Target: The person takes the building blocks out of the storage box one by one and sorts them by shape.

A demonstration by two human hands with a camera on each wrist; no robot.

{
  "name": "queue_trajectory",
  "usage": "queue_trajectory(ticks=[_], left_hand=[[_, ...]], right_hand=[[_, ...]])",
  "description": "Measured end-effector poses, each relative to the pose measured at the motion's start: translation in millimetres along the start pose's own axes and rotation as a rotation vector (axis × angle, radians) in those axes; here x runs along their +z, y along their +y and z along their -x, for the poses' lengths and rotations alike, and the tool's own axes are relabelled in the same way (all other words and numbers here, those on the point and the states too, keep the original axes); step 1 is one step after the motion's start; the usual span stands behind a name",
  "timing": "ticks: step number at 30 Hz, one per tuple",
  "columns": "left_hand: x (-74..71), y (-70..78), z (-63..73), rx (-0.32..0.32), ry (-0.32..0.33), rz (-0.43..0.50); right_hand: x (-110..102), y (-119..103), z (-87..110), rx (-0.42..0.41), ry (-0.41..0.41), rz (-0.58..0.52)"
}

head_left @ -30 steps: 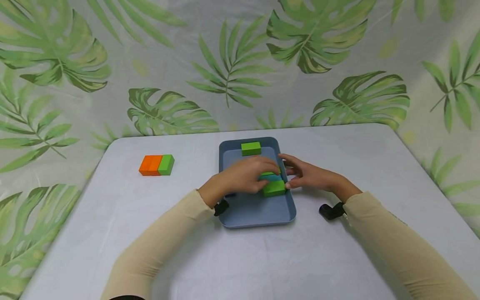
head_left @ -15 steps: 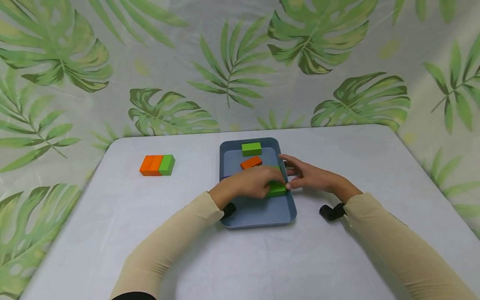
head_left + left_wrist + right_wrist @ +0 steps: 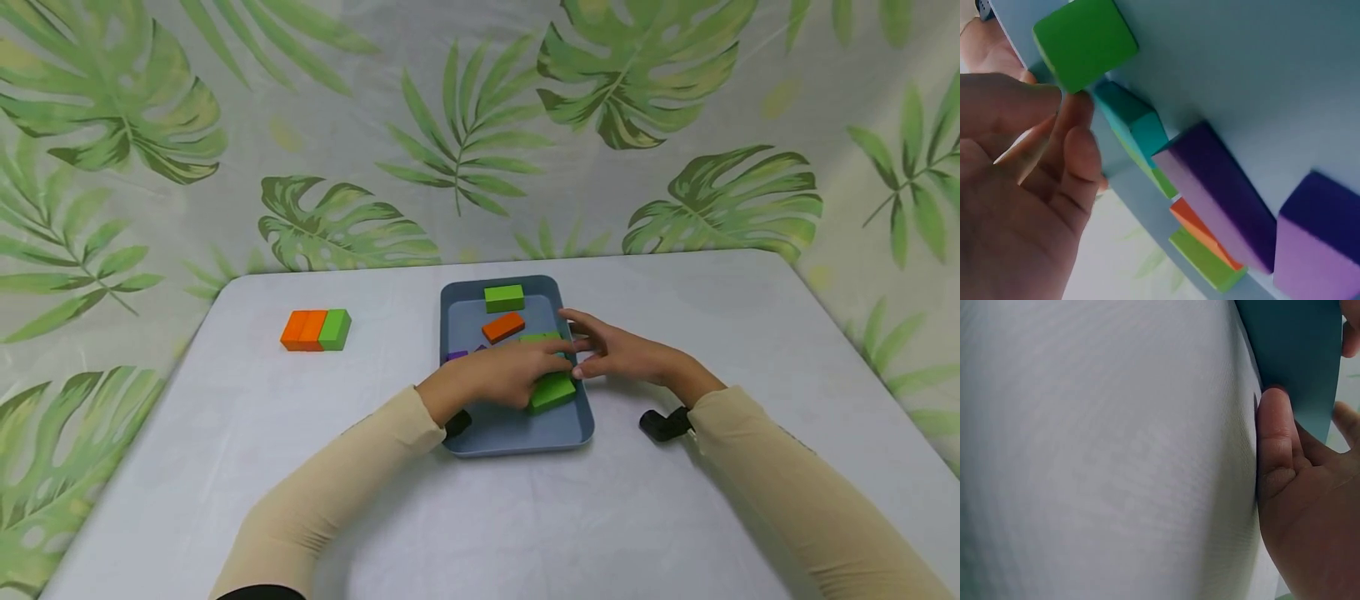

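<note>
My left hand (image 3: pixel 517 372) reaches into a blue-grey tray (image 3: pixel 517 446). Its thumb and a finger touch the end of a green block (image 3: pixel 1085 47) in the left wrist view, the nearer green block (image 3: pixel 553 395) in the head view. One finger points out over a teal block (image 3: pixel 1132 119), which lies beside another green block (image 3: pixel 540 338). Outside the tray's right wall, my right hand (image 3: pixel 622 350) rests with spread fingers, its thumb against the wall (image 3: pixel 1300 362). The left hand partly hides the teal block and two purple blocks (image 3: pixel 1222 194).
Inside the tray's far half lie an orange block (image 3: pixel 503 327) and a green block (image 3: pixel 504 298). On the white table at left, two orange blocks (image 3: pixel 303 330) and a green block (image 3: pixel 335 330) stand side by side. A leaf-patterned cloth (image 3: pixel 480 125) hangs behind.
The nearer green block has shifted slightly toward the front and turned. My left hand has moved right over the blocks, uncovering the orange block, and one finger has straightened. The right hand stays put.
</note>
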State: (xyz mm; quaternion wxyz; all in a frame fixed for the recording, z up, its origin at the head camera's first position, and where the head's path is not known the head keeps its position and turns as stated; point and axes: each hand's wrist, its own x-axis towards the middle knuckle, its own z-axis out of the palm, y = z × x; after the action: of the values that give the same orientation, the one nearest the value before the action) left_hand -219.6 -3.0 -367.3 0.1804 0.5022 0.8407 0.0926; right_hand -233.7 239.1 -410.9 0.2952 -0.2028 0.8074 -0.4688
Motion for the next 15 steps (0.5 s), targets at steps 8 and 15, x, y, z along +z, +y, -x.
queue_trajectory(ticks=[8, 15], left_hand=[[-1.4, 5.6, 7.7, 0.013, -0.096, -0.018], [-1.2, 5.7, 7.9, -0.033, -0.083, 0.006]], right_hand=[[-0.9, 0.3, -1.1, -0.012, 0.003, -0.001], [-0.6, 1.0, -1.6, 0.002, 0.006, -0.008]])
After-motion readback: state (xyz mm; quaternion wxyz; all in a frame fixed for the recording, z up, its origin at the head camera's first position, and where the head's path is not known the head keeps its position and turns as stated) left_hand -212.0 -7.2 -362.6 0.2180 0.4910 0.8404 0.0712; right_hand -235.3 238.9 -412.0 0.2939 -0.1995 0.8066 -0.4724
